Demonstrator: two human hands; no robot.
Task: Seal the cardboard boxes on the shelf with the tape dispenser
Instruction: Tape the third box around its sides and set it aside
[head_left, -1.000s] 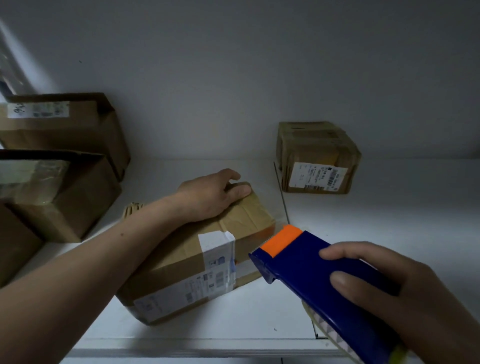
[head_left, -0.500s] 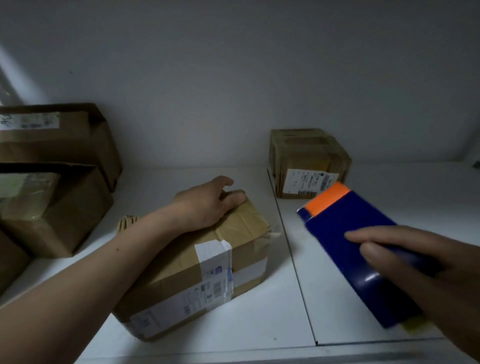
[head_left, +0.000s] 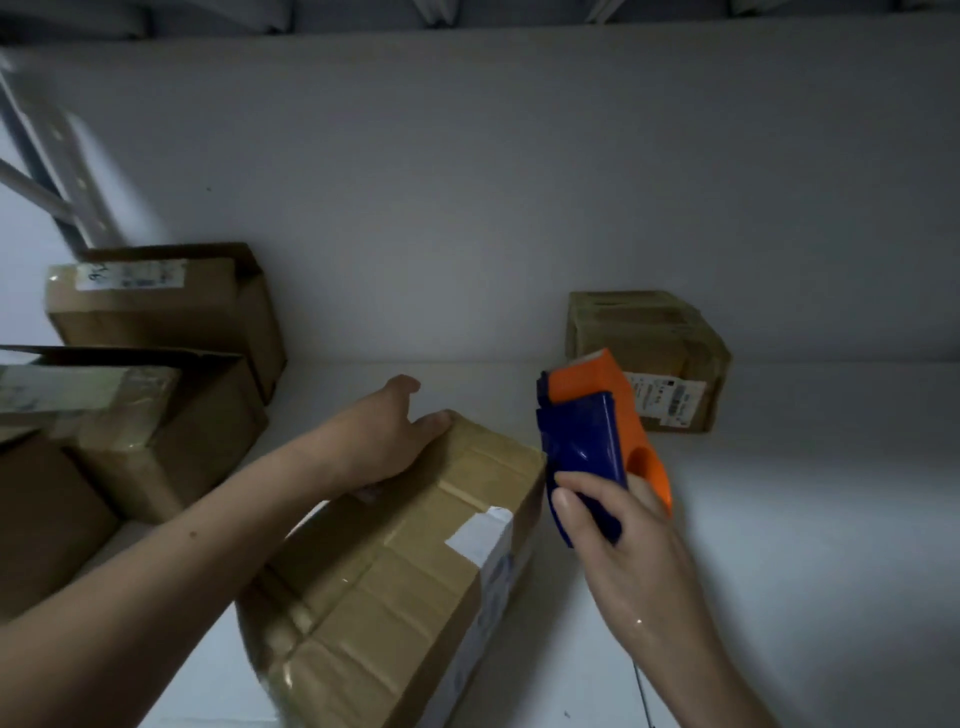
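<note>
Beside box (head_left: 405, 561), tape dispenser (head_left: 582, 441) now upright in right hand (head_left: 623, 540).

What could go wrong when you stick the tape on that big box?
1. The left hand rests on the far corner of the box, so the tape dispenser, gripped by the right hand, might bump those fingers.
2. Only that one corner is held down, so the box could swivel on the shelf when the tape pulls.
3. The box top looks creased, so new tape may wrinkle.

One view only: camera on my head, facing forward and down, close over shelf (head_left: 779, 519); wall (head_left: 467, 182) behind.
</note>
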